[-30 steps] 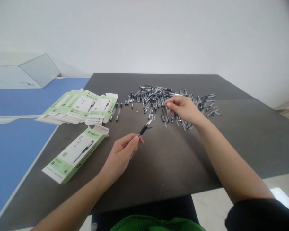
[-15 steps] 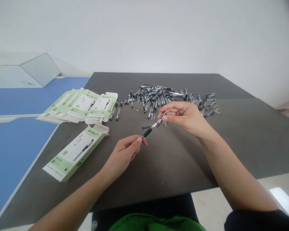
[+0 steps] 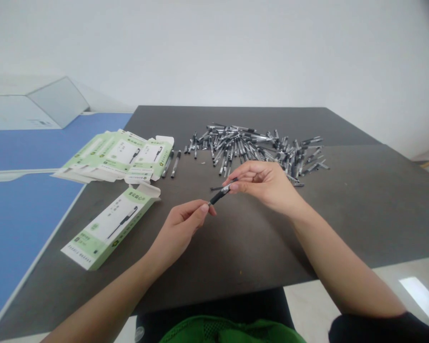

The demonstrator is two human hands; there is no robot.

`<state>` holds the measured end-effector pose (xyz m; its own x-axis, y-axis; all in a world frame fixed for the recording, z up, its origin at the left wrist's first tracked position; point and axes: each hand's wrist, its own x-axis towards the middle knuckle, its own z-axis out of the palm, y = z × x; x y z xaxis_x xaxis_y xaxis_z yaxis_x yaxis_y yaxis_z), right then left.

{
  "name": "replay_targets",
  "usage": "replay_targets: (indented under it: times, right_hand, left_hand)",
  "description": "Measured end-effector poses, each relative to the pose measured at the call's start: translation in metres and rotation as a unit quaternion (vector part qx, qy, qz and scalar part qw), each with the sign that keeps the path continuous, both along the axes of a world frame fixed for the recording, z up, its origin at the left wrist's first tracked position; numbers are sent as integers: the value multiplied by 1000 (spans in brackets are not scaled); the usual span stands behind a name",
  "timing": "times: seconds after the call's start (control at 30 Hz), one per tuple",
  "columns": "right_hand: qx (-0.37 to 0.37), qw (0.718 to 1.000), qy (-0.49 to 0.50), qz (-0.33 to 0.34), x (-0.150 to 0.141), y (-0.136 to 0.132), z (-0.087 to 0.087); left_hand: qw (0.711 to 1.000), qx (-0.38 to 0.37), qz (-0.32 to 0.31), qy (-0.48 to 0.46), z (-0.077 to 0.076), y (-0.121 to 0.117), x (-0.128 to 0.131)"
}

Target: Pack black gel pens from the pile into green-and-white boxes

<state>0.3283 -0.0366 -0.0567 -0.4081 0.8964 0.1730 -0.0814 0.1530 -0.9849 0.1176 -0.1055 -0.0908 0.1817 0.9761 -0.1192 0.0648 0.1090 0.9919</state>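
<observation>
Our left hand [image 3: 186, 220] and right hand [image 3: 266, 185] pinch opposite ends of 1 pen [image 3: 219, 195], slanting between them, black-gripped with a shiny silvery section.

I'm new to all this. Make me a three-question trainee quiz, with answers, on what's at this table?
1. True or false: the left hand and right hand meet at the same pen.
2. From the wearer's view, the pile of pens lies: A, left of the overlapping boxes; B, right of them.
3. How many loose pens lie just beside those boxes, apart from the pile?

Key: 1 true; 2 B; 3 two.
</observation>
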Motion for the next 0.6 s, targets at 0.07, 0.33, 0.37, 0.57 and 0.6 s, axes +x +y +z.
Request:
replay_targets:
  times: [0.07,0.33,0.37,0.57,0.6]
  right_hand:
    - [-6,1000,15,-1,-3,-3,-3]
    - [-18,999,26,-21,-5,-16,-7]
    - [-17,999,23,-22,-5,-18,-7]
    - [17,999,-1,-36,-2,-30,1]
    - [32,998,-6,-49,0,-31,4]
  left_hand:
    - [1000,13,4,18,1,-1,-1]
    - [996,50,-16,75,4,0,-10]
    - [995,51,-22,85,5,0,-10]
    - [966,119,-60,222,21,-6,-21]
    - [947,158,-42,275,23,-6,-28]
